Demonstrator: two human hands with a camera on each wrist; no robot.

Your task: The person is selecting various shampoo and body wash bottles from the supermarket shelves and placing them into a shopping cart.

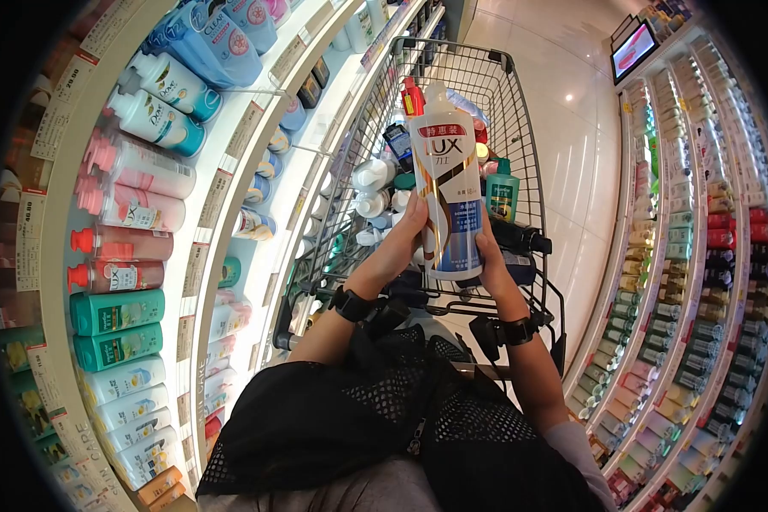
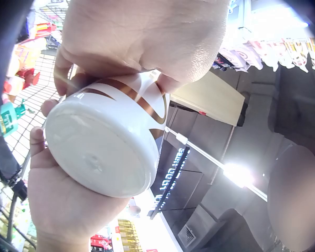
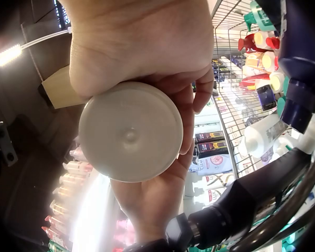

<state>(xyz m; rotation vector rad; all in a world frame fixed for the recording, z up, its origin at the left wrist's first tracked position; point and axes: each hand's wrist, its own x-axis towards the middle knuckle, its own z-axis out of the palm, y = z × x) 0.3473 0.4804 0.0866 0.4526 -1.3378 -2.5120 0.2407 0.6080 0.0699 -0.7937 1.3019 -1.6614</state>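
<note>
A large white pump bottle (image 1: 450,183) with a LUX label, gold swirls and a blue lower panel stands upright between both hands, over the cart. My left hand (image 1: 412,229) grips its left side and my right hand (image 1: 490,254) holds the lower right side. From below, the left wrist view shows its round white base (image 2: 100,147), with a palm on either side. The same base (image 3: 130,134) fills the middle of the right wrist view, the right fingers curled behind it.
A wire shopping cart (image 1: 520,111) holds several bottles, among them a green pump bottle (image 1: 503,189). Shelves of shampoo and body wash (image 1: 132,311) run along the left. More stocked shelves (image 1: 683,282) line the right, past a shiny tiled floor (image 1: 563,162).
</note>
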